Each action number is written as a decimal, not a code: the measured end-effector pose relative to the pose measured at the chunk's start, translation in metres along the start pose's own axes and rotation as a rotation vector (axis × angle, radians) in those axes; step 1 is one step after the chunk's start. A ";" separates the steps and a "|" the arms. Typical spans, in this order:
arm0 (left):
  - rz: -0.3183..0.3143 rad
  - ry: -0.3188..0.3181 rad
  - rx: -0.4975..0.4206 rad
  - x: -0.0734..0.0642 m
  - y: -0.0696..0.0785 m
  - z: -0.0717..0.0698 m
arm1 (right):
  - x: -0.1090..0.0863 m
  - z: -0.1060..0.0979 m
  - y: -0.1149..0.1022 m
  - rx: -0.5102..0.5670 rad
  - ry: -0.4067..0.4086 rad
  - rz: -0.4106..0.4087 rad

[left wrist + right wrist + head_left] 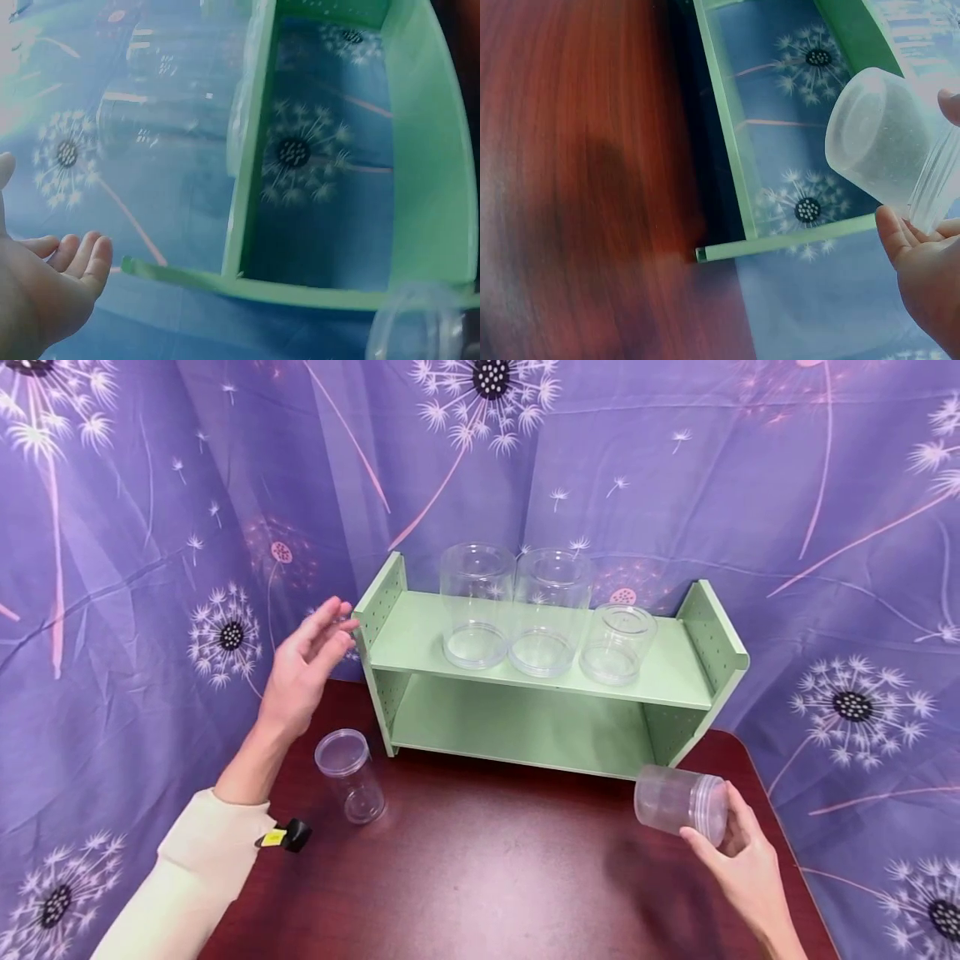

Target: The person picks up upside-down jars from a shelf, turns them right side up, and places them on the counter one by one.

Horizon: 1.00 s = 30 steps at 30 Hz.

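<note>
Three clear jars (550, 614) stand upright on the upper board of the green shelf (675, 668): two tall ones side by side, and a shorter one to their right. Our right hand (750, 868) is clamped round the ringed end of a held jar (666, 800), which we see tipped sideways above the table (487, 877), near the shelf's lower right corner. Well apart, our left hand (296, 677) holds nothing, fingers loosely bent just beside the left side panel (381, 597). Below it, another jar (360, 789) stands upright.
</note>
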<state>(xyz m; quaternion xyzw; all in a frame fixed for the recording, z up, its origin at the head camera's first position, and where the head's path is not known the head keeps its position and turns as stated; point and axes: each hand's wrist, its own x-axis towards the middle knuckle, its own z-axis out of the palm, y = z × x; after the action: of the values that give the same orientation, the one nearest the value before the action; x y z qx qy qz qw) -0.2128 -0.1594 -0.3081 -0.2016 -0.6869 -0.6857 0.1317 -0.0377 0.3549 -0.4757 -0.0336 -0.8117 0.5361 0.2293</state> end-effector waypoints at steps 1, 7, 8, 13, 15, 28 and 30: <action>0.011 0.015 -0.008 0.003 0.001 -0.002 | 0.000 -0.002 0.001 -0.007 0.003 0.003; 0.039 0.046 0.160 0.022 -0.001 -0.009 | 0.000 -0.017 0.007 0.105 -0.004 0.017; 0.035 0.048 0.195 0.024 -0.003 -0.010 | 0.000 -0.019 0.007 0.131 -0.002 0.019; 0.010 0.055 0.320 0.038 -0.014 -0.009 | 0.000 -0.030 0.007 0.059 0.019 0.009; 0.003 0.048 0.361 0.043 -0.018 -0.007 | 0.000 -0.036 0.007 -0.005 0.012 0.007; 0.006 -0.034 0.585 0.057 -0.032 -0.001 | -0.005 -0.061 0.010 -0.261 -0.009 0.021; 0.007 -0.035 0.619 0.058 -0.033 -0.001 | -0.006 -0.064 0.011 -0.302 -0.016 0.009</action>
<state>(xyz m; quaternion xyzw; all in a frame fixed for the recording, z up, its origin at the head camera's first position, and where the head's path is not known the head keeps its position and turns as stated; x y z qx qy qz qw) -0.2799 -0.1545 -0.3109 -0.1663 -0.8645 -0.4400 0.1772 -0.0084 0.4121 -0.4673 -0.0669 -0.8849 0.4089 0.2128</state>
